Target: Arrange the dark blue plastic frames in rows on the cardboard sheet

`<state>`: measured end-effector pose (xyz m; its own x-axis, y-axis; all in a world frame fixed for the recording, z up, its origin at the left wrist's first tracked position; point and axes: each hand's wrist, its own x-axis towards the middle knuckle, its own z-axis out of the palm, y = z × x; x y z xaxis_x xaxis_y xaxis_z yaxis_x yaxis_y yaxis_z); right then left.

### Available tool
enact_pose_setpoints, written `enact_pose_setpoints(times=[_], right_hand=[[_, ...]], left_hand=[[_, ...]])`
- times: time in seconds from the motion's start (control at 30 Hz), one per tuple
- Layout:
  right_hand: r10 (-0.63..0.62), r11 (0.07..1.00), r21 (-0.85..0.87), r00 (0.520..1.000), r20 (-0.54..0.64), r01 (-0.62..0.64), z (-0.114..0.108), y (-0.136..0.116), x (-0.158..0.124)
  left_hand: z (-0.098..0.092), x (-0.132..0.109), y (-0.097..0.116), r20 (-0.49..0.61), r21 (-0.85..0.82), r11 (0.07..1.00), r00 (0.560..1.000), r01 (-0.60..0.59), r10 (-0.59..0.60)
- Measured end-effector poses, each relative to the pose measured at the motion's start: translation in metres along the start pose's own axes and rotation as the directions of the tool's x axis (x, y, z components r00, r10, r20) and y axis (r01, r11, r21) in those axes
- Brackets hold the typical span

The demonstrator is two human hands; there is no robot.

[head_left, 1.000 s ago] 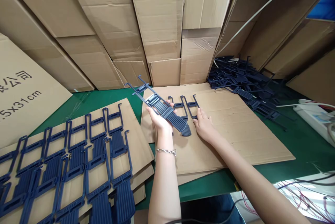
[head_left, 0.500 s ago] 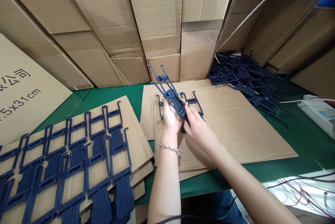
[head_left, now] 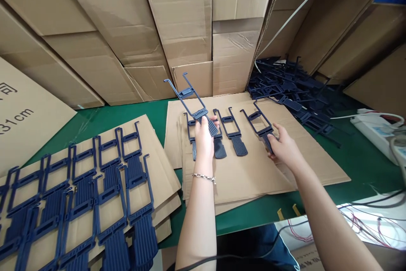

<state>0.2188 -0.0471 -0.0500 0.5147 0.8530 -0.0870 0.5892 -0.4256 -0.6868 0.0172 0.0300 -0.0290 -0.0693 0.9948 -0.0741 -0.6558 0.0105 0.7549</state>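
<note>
So: green bench mat, walled by flattened brown cardboard boxes; left hand gripped one dark-blue plastic hook frame, right hand pinched a second frame.

Cardboard boxes, green tabletop, perhaps daylit.

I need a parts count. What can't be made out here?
Head view:
Tangled pile of blue parts: overlapping, uncountable.
Rows of blue parts on cardboard: cut off by left and bottom edges.
Raised part: ribbed end covered by left hand.
Angled part: end under right hand.
</note>
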Motion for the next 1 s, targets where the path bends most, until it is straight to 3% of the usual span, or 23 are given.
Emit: enact_pose_setpoints(times=[0.1,0.17,0.27,0.33,0.43,0.5,0.83,1.0], right_hand=[[-0.063,0.938,-0.342,0.997,-0.033,0.048,-0.015,0.013,0.003],[-0.112,0.892,-0.448,0.991,-0.076,0.067,-0.020,0.016,0.006],[-0.228,0.877,-0.462,0.961,-0.156,0.133,-0.016,0.018,0.016],[-0.279,0.847,-0.493,0.956,-0.092,0.200,-0.007,0.018,0.026],[-0.231,0.825,-0.512,0.970,0.079,0.238,0.009,0.017,0.036],[-0.219,0.827,-0.501,0.967,0.131,0.255,0.018,0.013,0.039],[-0.291,0.811,-0.471,0.937,0.191,0.348,0.036,-0.010,0.043],[-0.327,0.808,-0.449,0.925,0.194,0.380,0.041,-0.012,0.044]], left_hand=[[0.000,0.002,-0.003,-0.019,-0.027,1.000,1.000,0.009,-0.009],[-0.001,0.003,-0.005,-0.039,-0.042,0.999,0.999,0.009,-0.010],[-0.002,0.004,-0.005,-0.057,-0.057,0.998,0.998,0.004,-0.008],[-0.002,0.004,-0.004,-0.059,-0.061,0.998,0.998,0.005,-0.009],[-0.003,0.003,-0.002,-0.065,-0.070,0.998,0.998,0.010,-0.015],[-0.004,0.003,-0.001,-0.075,-0.080,0.997,0.997,0.012,-0.018],[-0.003,0.003,0.004,-0.107,-0.121,0.990,0.991,0.068,-0.081],[-0.005,0.003,0.003,-0.059,-0.110,0.987,0.991,0.116,-0.122]])
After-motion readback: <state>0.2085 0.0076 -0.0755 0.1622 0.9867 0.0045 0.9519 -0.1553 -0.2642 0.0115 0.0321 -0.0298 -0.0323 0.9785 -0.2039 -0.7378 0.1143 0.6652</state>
